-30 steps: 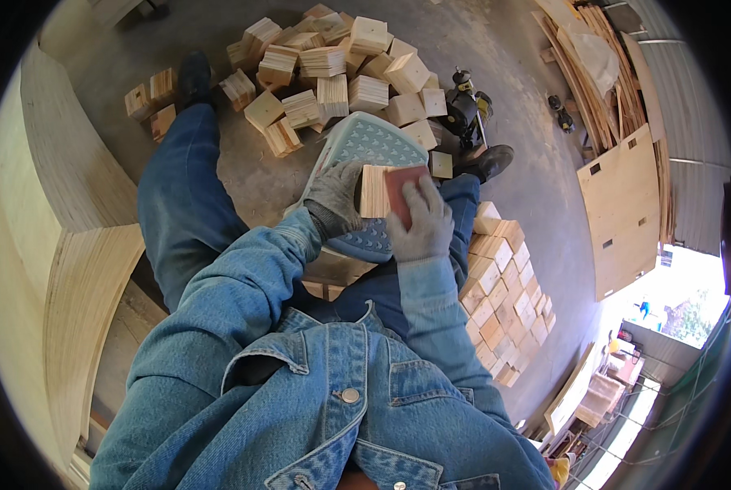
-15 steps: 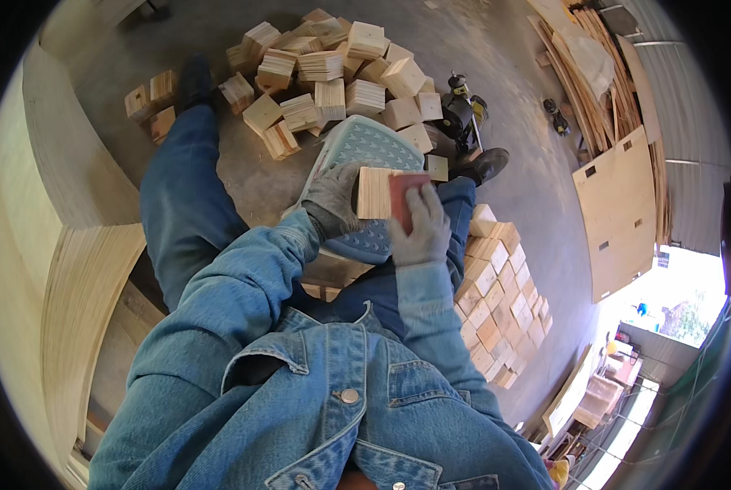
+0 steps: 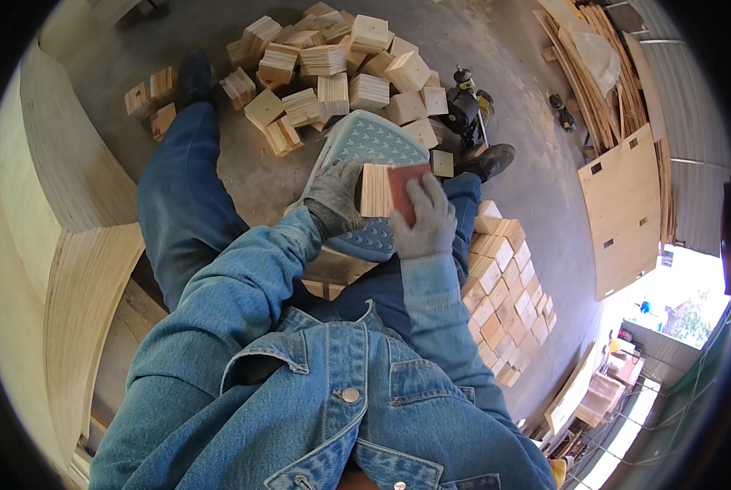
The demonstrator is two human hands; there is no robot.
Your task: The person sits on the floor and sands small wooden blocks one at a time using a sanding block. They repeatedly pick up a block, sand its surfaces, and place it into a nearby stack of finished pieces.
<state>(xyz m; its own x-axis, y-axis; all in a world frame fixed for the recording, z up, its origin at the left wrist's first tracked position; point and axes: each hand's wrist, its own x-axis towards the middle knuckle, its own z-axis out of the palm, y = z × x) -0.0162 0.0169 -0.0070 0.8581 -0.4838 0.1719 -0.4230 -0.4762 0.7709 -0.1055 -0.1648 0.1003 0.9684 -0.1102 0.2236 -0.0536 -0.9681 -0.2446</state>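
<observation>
My left hand (image 3: 337,196), in a grey knit glove, is closed round the left side of a plywood block (image 3: 376,191) with layered edges. Gloved in the same grey, my right hand (image 3: 427,217) grips a reddish-brown sanding block (image 3: 406,189), its fingers spread over the top. The sanding block is tilted and lies against the right side of the plywood block. Both are held above a light blue plastic stool (image 3: 373,137) with a patterned top, between my knees. The face of the sanding block toward the wood is hidden.
A loose heap of plywood blocks (image 3: 324,61) lies on the concrete floor ahead. Neatly stacked blocks (image 3: 508,298) stand by my right leg. A black power tool (image 3: 466,110) rests near my right foot. Large plywood stacks (image 3: 79,269) rise at left; boards (image 3: 623,212) lean at right.
My right hand and the sanding block have shifted slightly to the right and tilted a little more against the plywood block. My left hand still holds the block in nearly the same place.
</observation>
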